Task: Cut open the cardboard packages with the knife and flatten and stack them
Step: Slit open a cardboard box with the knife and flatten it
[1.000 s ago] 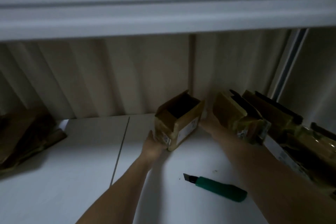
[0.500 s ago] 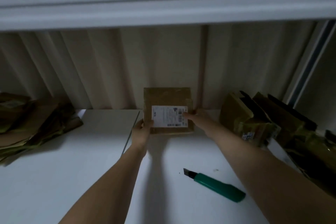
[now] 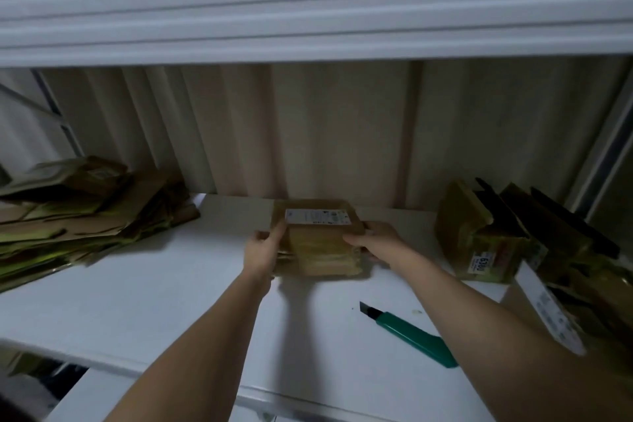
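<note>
I see both hands on a small brown cardboard package (image 3: 320,240) with a white printed label (image 3: 317,217) on its top face, standing on the white worktop (image 3: 154,301) close to the pale corrugated back wall (image 3: 308,130). My left hand (image 3: 265,247) grips its left side, fingers curled round the edge near the label's corner. My right hand (image 3: 375,238) grips the right side, thumb on the front face and fingers wrapped behind. The package's front face is wrinkled with glossy tape.

A green-handled utility knife (image 3: 409,334) lies on the worktop nearer to me and to the right, blade tip pointing towards the package, apart from both hands; my right forearm passes just beside it.

At the left, a stack of flattened brown cardboard pieces (image 3: 85,212) rests on the worktop against the wall. At the right, a cluster of unopened and partly opened brown cardboard boxes (image 3: 496,243) stands well apart from the held package, one bearing a small label with dark digits. A white shelf edge (image 3: 308,10) runs overhead across the view.
</note>
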